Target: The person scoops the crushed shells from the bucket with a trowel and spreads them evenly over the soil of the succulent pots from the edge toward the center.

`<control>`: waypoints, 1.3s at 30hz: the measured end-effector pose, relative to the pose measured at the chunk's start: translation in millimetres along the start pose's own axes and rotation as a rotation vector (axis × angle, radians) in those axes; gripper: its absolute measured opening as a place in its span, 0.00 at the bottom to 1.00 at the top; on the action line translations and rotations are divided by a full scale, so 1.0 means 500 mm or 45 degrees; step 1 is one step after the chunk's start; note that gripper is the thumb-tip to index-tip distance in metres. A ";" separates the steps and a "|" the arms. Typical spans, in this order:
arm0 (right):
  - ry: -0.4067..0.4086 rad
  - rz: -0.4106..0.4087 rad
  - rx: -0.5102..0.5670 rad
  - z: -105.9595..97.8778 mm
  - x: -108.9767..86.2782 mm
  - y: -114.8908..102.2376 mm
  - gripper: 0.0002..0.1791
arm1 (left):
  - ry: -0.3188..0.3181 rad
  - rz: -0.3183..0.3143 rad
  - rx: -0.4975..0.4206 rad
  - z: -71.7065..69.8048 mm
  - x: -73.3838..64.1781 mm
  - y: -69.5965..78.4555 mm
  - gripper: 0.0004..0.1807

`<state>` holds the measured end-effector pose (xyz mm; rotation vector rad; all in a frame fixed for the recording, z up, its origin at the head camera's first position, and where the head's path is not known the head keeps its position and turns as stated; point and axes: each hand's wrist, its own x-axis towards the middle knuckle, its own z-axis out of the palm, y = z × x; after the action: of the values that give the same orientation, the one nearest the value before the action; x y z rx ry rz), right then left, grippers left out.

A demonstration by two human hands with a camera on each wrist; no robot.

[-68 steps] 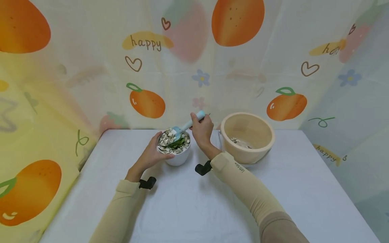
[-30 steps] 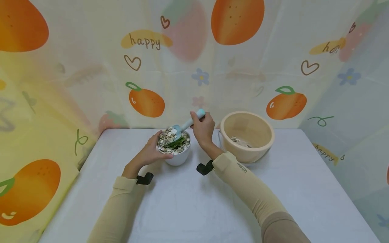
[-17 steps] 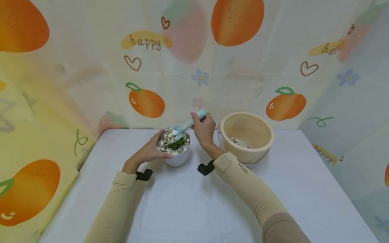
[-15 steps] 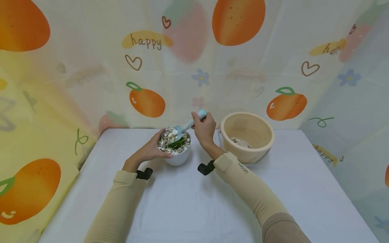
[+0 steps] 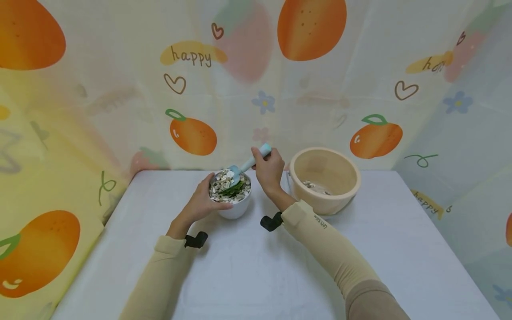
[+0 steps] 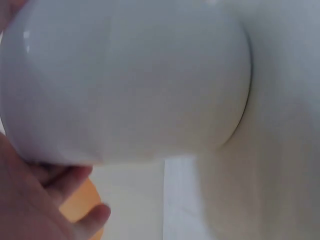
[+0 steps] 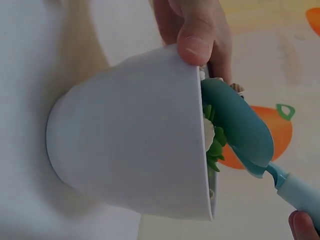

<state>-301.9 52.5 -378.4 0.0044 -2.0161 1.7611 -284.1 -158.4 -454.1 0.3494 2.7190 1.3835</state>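
A white flower pot (image 5: 234, 210) stands on the table, filled with pale stone chips (image 5: 218, 183) around a green succulent (image 7: 216, 150). My left hand (image 5: 201, 201) holds the pot at its left side, thumb across the front near the rim and fingers round the back. In my right hand (image 5: 269, 172) I grip the light blue handle of a small garden trowel (image 7: 240, 122). Its blade slants down into the pot, its tip among the chips beside the leaves. In the left wrist view the pot wall (image 6: 130, 80) covers most of the picture, hiding the plant and trowel.
A large beige bucket (image 5: 325, 202), with a few chips (image 5: 316, 187) on its bottom, stands right of my right hand. White cloth covers the table (image 5: 248, 275). A fruit-printed curtain (image 5: 132, 102) hangs close behind the table's back edge.
My left wrist has shifted slightly right and toward me, its hand still on the pot. The trowel and right hand have barely moved. Its blade stays in the chips.
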 end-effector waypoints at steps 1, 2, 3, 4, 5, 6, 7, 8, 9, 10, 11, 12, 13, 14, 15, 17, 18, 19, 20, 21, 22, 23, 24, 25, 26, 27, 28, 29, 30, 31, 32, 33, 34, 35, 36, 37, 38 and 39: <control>0.004 -0.009 -0.003 0.000 0.001 -0.002 0.17 | 0.023 -0.008 0.011 0.004 -0.002 0.003 0.68; 0.006 -0.018 -0.007 -0.001 0.002 -0.003 0.17 | 0.042 -0.012 0.027 0.007 -0.004 0.005 0.69; 0.007 -0.029 -0.013 -0.001 0.002 -0.004 0.17 | 0.057 -0.019 0.050 0.009 -0.006 0.007 0.69; 0.005 -0.037 -0.024 0.000 0.003 -0.006 0.17 | 0.068 -0.026 0.076 0.009 -0.007 0.009 0.69; 0.000 -0.040 -0.031 0.001 0.003 -0.006 0.17 | 0.071 -0.033 0.097 0.009 -0.008 0.010 0.69; -0.007 -0.042 -0.036 0.001 0.003 -0.006 0.17 | 0.066 -0.033 0.105 0.008 -0.008 0.009 0.68; -0.012 -0.040 -0.048 0.002 0.002 -0.005 0.17 | 0.054 -0.033 0.115 0.005 -0.009 0.008 0.68; -0.017 -0.037 -0.058 0.002 0.001 -0.004 0.17 | 0.036 -0.030 0.123 0.002 -0.008 0.005 0.68; -0.019 -0.034 -0.067 0.002 0.000 -0.003 0.17 | 0.013 -0.028 0.132 -0.002 -0.007 0.002 0.67; -0.019 -0.029 -0.075 0.003 -0.001 -0.002 0.17 | -0.011 -0.020 0.128 -0.007 -0.005 -0.001 0.67; -0.020 -0.030 -0.075 0.003 -0.002 -0.001 0.17 | -0.037 -0.004 0.123 -0.012 -0.004 -0.003 0.67; -0.019 -0.033 -0.077 0.004 -0.003 0.000 0.18 | -0.058 0.014 0.113 -0.016 -0.001 -0.005 0.67; -0.017 -0.037 -0.084 0.005 -0.004 0.000 0.18 | -0.079 0.030 0.112 -0.020 0.002 -0.006 0.67; -0.017 -0.041 -0.084 0.005 -0.004 0.000 0.18 | -0.096 0.041 0.104 -0.022 0.006 -0.006 0.67; -0.019 -0.044 -0.082 0.006 -0.005 0.000 0.18 | -0.110 0.056 0.098 -0.025 0.009 -0.007 0.67; -0.022 -0.045 -0.076 0.007 -0.006 0.001 0.18 | -0.125 0.075 0.072 -0.025 0.014 -0.006 0.67; -0.022 -0.042 -0.075 0.007 -0.007 0.002 0.18 | -0.128 0.077 0.053 -0.024 0.016 -0.007 0.66; -0.019 -0.039 -0.072 0.007 -0.007 0.003 0.18 | -0.132 0.080 0.041 -0.023 0.017 -0.007 0.66; -0.018 -0.036 -0.063 0.007 -0.008 0.004 0.18 | -0.128 0.077 0.028 -0.021 0.017 -0.007 0.66; -0.017 -0.034 -0.054 0.007 -0.008 0.005 0.18 | -0.122 0.076 0.023 -0.019 0.016 -0.008 0.65; -0.018 -0.037 -0.049 0.007 -0.009 0.006 0.18 | -0.112 0.072 0.012 -0.017 0.015 -0.008 0.65; -0.022 -0.042 -0.043 0.007 -0.009 0.007 0.18 | -0.102 0.071 0.000 -0.016 0.014 -0.008 0.64; -0.025 -0.047 -0.042 0.008 -0.009 0.007 0.18 | -0.091 0.067 -0.005 -0.014 0.013 -0.009 0.64; -0.026 -0.052 -0.040 0.008 -0.009 0.007 0.18 | -0.078 0.063 -0.004 -0.011 0.012 -0.010 0.64; -0.028 -0.055 -0.038 0.007 -0.009 0.006 0.17 | -0.067 0.058 -0.002 -0.009 0.011 -0.011 0.64; -0.030 -0.057 -0.038 0.008 -0.009 0.006 0.17 | -0.054 0.053 0.007 -0.007 0.011 -0.012 0.64; -0.031 -0.059 -0.040 0.007 -0.009 0.005 0.17 | -0.040 0.044 0.015 -0.004 0.010 -0.013 0.64; -0.033 -0.058 -0.044 0.007 -0.008 0.005 0.17 | -0.026 0.034 0.029 -0.001 0.008 -0.013 0.65; -0.033 -0.055 -0.044 0.006 -0.008 0.003 0.17 | -0.011 0.026 0.045 0.001 0.007 -0.013 0.65; -0.036 -0.052 -0.039 0.005 -0.007 0.002 0.17 | 0.006 0.019 0.060 0.004 0.006 -0.013 0.65; -0.038 -0.051 -0.033 0.005 -0.006 0.001 0.17 | 0.023 0.015 0.073 0.006 0.005 -0.013 0.65; -0.039 -0.051 -0.027 0.004 -0.004 -0.001 0.17 | 0.045 0.010 0.084 0.008 0.004 -0.013 0.65; -0.038 -0.051 -0.021 0.002 -0.003 -0.003 0.17 | 0.066 0.005 0.090 0.011 0.003 -0.012 0.65; -0.035 -0.052 -0.016 0.001 -0.001 -0.004 0.17 | 0.086 0.003 0.094 0.013 0.002 -0.012 0.65; -0.031 -0.052 -0.007 0.000 0.001 -0.006 0.17 | 0.106 0.005 0.097 0.015 0.001 -0.011 0.65; -0.025 -0.055 0.000 -0.001 0.002 -0.008 0.17 | 0.125 0.003 0.103 0.017 0.000 -0.010 0.65; -0.020 -0.056 0.002 -0.002 0.004 -0.008 0.18 | 0.142 0.002 0.113 0.018 -0.002 -0.009 0.65; -0.018 -0.055 0.004 -0.002 0.004 -0.009 0.18 | 0.159 -0.001 0.126 0.019 -0.003 -0.007 0.65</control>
<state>-302.0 53.4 -373.4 0.0610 -2.0087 1.7422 -281.7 -153.4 -462.5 0.2769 2.8953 1.3158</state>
